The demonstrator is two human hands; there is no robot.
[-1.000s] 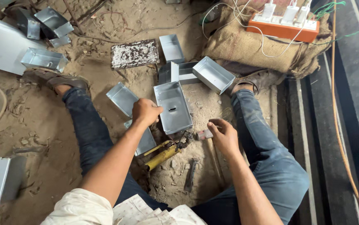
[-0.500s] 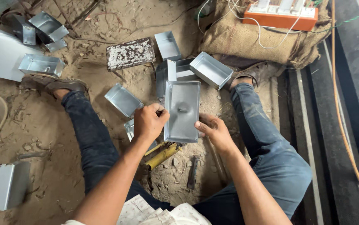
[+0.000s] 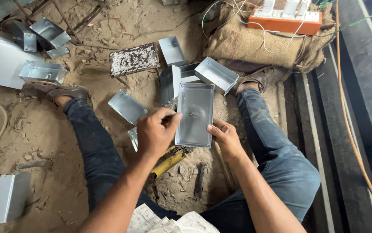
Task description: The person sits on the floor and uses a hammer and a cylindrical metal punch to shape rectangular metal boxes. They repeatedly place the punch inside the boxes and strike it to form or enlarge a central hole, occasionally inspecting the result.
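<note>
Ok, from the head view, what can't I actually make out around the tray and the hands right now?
- Head view: the metal tray hides the ground and any parts beneath it.
- The left hand covers the tray's left edge and most of a small box behind it.
- The yellow-handled tool has its working end hidden under the left hand.
- The right hand hides the tray's lower right corner.
- The orange power strip is cut off by the top edge.

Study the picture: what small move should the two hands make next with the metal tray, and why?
Probably lower the metal tray onto the sand: the left hand and right hand pinch it by opposite edges above the yellow-handled tool, so neither is free.
</note>
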